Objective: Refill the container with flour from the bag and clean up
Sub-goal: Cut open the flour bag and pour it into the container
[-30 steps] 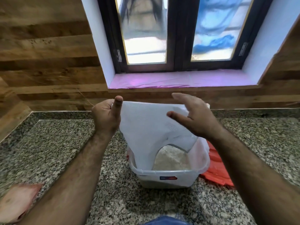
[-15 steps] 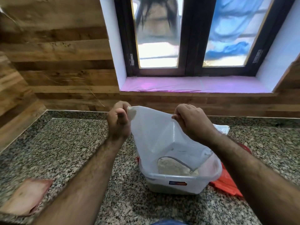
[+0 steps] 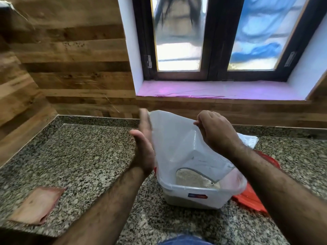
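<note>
A clear plastic container (image 3: 200,197) stands on the granite counter, with pale flour (image 3: 191,179) in its bottom. A white translucent flour bag (image 3: 173,147) is held upside down over it, mouth inside the container. My right hand (image 3: 215,133) pinches the bag's upper right corner. My left hand (image 3: 144,144) is flat and open, fingers straight, its palm against the bag's left side. The bag looks nearly flat.
A red lid (image 3: 251,197) lies under and behind the container on the right. A white cloth or packet (image 3: 249,140) sits behind my right forearm. A pinkish flat cloth (image 3: 38,206) lies at the counter's near left. Wood-panelled walls and a window sill (image 3: 221,91) close the back.
My left hand has let go of the bag's left corner and opened flat against its side. My right hand, open a second ago, keeps its pinch on the right corner.
</note>
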